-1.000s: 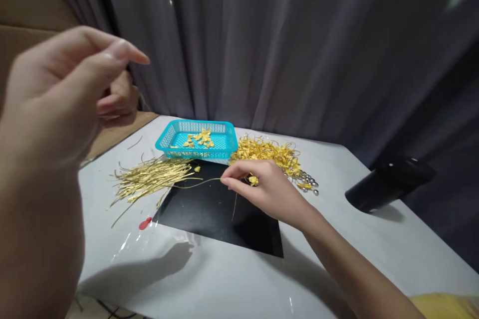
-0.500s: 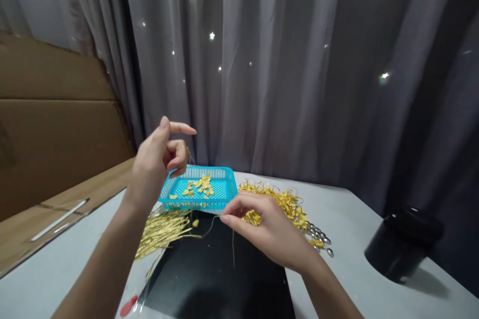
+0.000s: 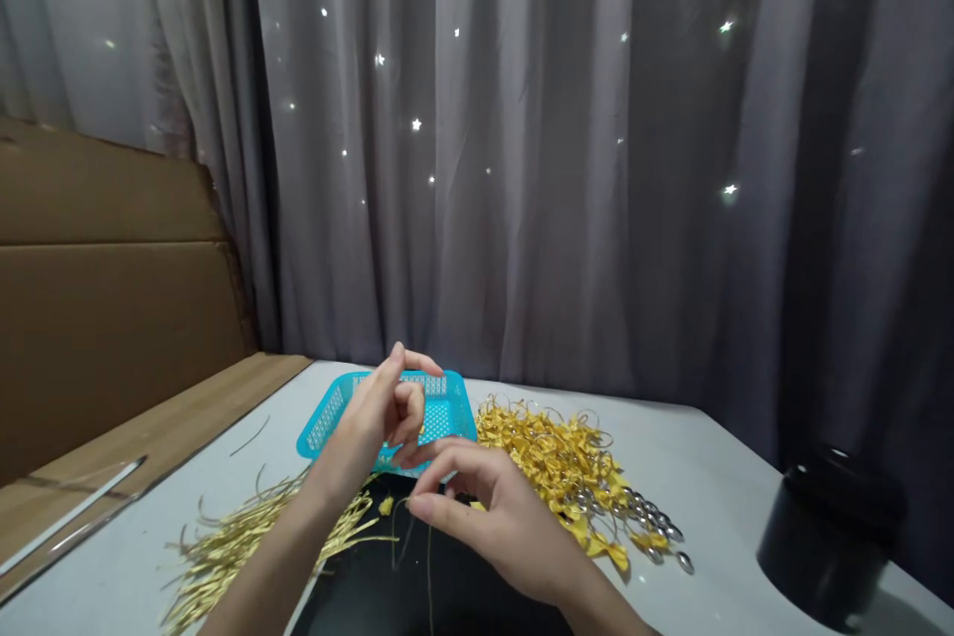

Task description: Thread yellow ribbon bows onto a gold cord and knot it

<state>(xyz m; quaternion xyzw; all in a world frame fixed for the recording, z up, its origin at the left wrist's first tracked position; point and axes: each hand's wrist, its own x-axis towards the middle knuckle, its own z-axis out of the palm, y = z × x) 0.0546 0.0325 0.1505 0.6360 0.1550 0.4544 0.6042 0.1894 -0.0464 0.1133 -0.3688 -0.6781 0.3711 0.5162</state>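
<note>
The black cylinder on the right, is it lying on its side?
No, the black cylinder stands upright on the white table, apart from the pile of yellow bows.

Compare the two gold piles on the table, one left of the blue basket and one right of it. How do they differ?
The left pile is pale gold, made of loose straight strips fanned flat; the right pile is deeper yellow, with curled loops and bows heaped together. Silver oval pieces lie at the right pile's near edge; the left pile shows none. Both rest on the white table beside the basket.
</note>
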